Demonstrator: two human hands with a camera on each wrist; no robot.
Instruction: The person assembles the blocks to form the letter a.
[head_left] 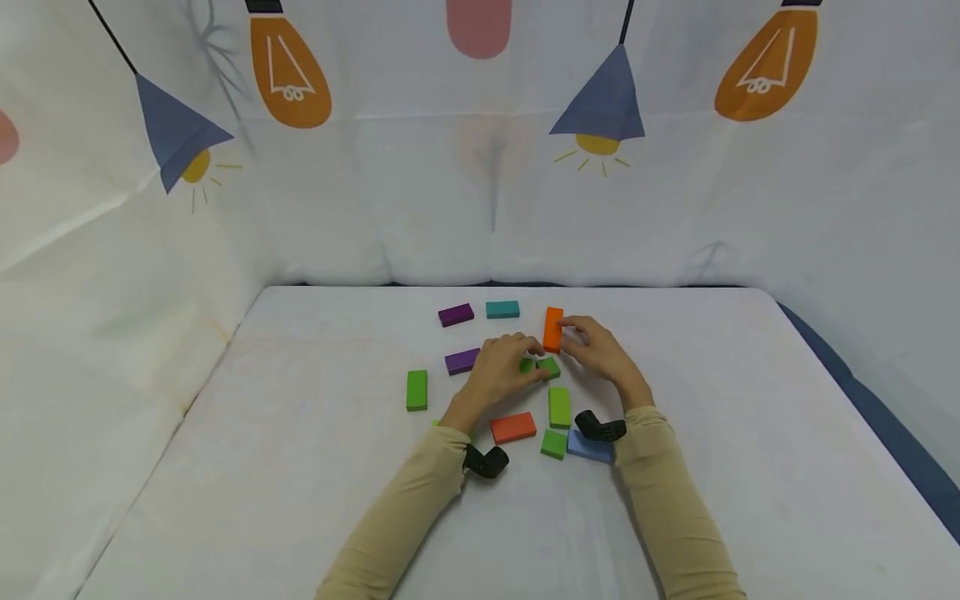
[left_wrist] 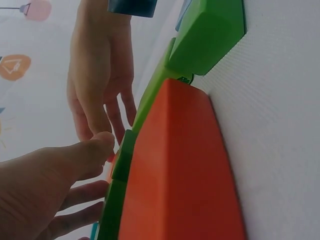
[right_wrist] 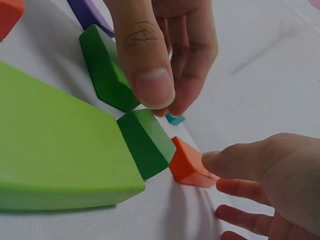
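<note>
My left hand (head_left: 504, 367) hovers palm-down over a green block (head_left: 527, 365) and a small green block (head_left: 550, 367), with nothing visible in its fingers. In the right wrist view its thumb (right_wrist: 152, 87) hangs close above the small green block (right_wrist: 146, 142). My right hand (head_left: 597, 350) is at the right side of the orange block (head_left: 552, 330), fingers loosely bent and thumb tip right at the block's edge. The orange block lies flat, its near end close to the small green one. A lime green block (head_left: 559, 407) lies in line nearer me.
Nearer me lie a red-orange block (head_left: 513, 427), another small green block (head_left: 553, 444) and a blue block (head_left: 590, 447). A green block (head_left: 417, 390) and purple blocks (head_left: 456, 314) are at the left, a teal block (head_left: 502, 310) at the back. All rest on the white table (head_left: 247, 467).
</note>
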